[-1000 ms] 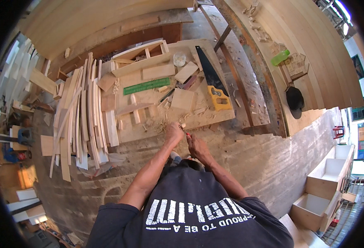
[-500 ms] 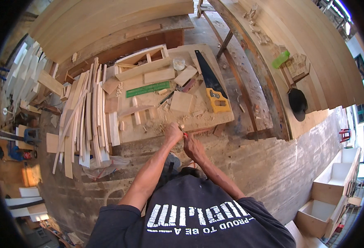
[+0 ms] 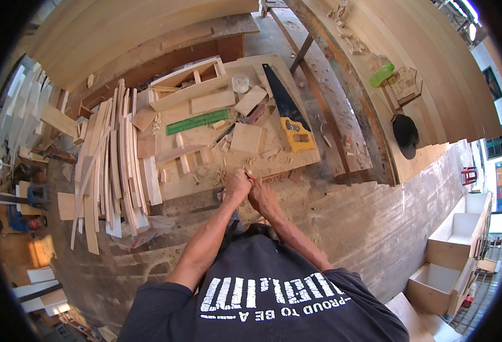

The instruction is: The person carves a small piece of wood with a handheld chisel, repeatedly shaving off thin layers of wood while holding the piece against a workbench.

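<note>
My left hand [image 3: 237, 186] and my right hand [image 3: 262, 196] are close together at the near edge of a low wooden board [image 3: 273, 162] that lies on the floor. Both are closed around a small thin object [image 3: 249, 176] with a red tip, held between them; what it is I cannot tell. Wood chips and small blocks [image 3: 245, 138] lie on the board just beyond my hands. A handsaw with a yellow handle [image 3: 296, 134] rests to the right of them, and a green ruler [image 3: 197, 122] lies farther back.
A stack of long thin wood strips [image 3: 114, 165] lies to the left. An open wooden frame [image 3: 191, 80] sits at the back of the board. Curved planking [image 3: 410, 62] rises at right, with a dark cap [image 3: 404, 134] and a green bottle [image 3: 382, 74]. White boxes [image 3: 453, 251] stand lower right.
My hands have stayed together at the board's edge with only slight shifts; the view has moved a little.
</note>
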Demonstrator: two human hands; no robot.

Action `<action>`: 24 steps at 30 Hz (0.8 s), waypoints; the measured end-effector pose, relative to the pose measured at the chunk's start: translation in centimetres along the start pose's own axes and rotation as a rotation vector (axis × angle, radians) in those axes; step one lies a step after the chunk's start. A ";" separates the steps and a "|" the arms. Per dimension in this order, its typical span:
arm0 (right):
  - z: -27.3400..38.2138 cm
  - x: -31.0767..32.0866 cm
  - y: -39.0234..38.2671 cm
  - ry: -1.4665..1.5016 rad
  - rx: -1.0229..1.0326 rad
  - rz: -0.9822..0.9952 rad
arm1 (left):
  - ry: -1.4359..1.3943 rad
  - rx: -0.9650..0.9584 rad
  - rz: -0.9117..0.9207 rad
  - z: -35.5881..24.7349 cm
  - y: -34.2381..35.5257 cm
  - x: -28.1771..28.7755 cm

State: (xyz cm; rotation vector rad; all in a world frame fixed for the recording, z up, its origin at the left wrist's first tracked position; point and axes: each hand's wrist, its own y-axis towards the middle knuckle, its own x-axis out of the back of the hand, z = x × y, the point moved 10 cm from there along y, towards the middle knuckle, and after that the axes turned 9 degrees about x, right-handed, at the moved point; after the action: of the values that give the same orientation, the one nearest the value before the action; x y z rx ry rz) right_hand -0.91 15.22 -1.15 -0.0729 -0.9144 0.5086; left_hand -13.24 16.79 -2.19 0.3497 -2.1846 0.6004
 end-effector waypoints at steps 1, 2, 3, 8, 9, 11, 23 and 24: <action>0.1 0.0 -0.2 0.013 0.002 0.012 | -0.022 0.017 0.028 0.1 0.0 0.0; 0.3 0.1 -0.3 0.026 0.008 0.023 | 0.007 -0.003 0.028 -0.1 0.0 0.2; 0.5 0.3 -0.4 0.039 0.014 0.034 | 0.035 -0.024 0.028 -0.3 -0.1 0.3; 0.6 0.7 -1.1 -0.011 -0.005 0.032 | 0.063 -0.022 0.095 -0.4 0.2 0.4; 0.7 0.7 -1.0 -0.020 0.018 0.016 | 0.080 -0.014 0.101 -0.5 0.3 0.3; 0.8 0.8 -1.1 -0.019 -0.020 0.017 | 0.074 -0.005 0.116 -0.6 0.5 0.1; 0.6 0.2 -0.4 -0.098 0.046 -0.008 | 0.053 0.027 0.131 0.2 1.4 -0.1; 0.5 1.1 -0.9 -0.065 -0.044 0.003 | 0.053 0.014 0.130 -0.2 1.1 0.2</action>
State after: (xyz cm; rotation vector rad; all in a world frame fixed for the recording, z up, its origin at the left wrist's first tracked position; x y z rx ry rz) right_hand -0.41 14.86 0.22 -0.0987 -0.9899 0.4963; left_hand -13.72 17.86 -2.28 0.1971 -2.1645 0.6891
